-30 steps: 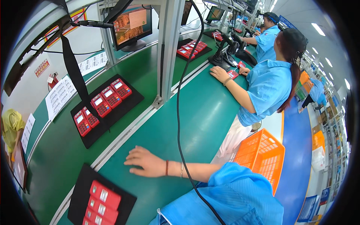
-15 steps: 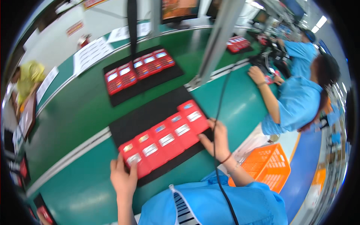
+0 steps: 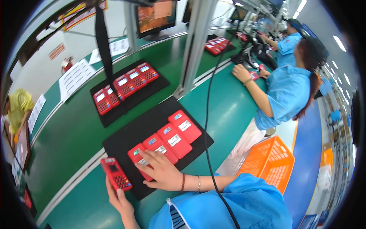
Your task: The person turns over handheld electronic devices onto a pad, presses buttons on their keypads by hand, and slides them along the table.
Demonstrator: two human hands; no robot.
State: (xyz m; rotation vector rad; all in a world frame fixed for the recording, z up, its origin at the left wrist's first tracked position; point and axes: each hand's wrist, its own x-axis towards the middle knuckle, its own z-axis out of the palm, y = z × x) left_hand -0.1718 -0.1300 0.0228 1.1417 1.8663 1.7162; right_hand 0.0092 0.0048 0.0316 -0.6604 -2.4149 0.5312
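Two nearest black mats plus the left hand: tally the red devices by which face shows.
Backs-up red devices, near mat: 4
Screens-up red devices, far mat: 5
Screen-showing red device, left hand: 1
Total: 10

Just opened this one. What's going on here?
A person's left hand holds a red card reader, its keypad showing. Their right hand lies over the leftmost of four more readers, backs up, on a black mat. Farther back, other readers lie screen-up on a second mat.
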